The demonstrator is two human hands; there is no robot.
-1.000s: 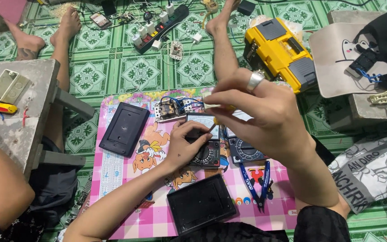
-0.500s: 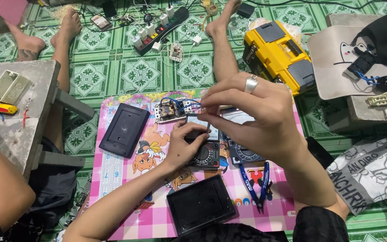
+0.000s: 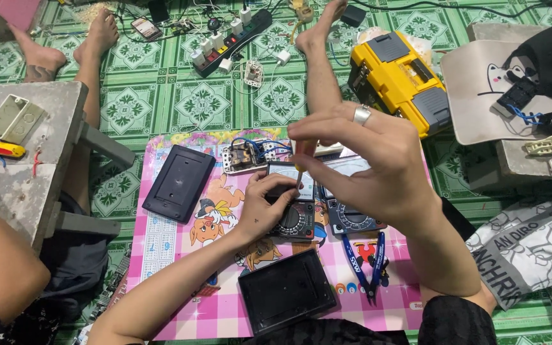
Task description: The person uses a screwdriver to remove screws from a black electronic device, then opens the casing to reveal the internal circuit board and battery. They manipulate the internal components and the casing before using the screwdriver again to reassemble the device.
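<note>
My left hand point(image 3: 264, 206) rests on a black dial multimeter point(image 3: 296, 222) that lies on a pink cartoon mat point(image 3: 168, 237), steadying its left edge. My right hand point(image 3: 368, 167), with a ring on one finger, pinches the orange handle of a small screwdriver point(image 3: 299, 171). The screwdriver stands upright with its tip down on the meter's upper part. A second, similar meter point(image 3: 354, 218) lies just right of the first, partly under my right hand.
Two black back covers point(image 3: 179, 182) point(image 3: 285, 291), a wired switch module point(image 3: 244, 156) and blue-handled pliers point(image 3: 370, 265) lie on the mat. A yellow toolbox point(image 3: 400, 80), a power strip point(image 3: 231, 32) and another person's legs point(image 3: 317, 70) are beyond. A grey stool point(image 3: 30, 147) stands left.
My right fingers have shifted slightly around the screwdriver handle, and my left hand has edged closer onto the meter. Both hands stay over the same spot.
</note>
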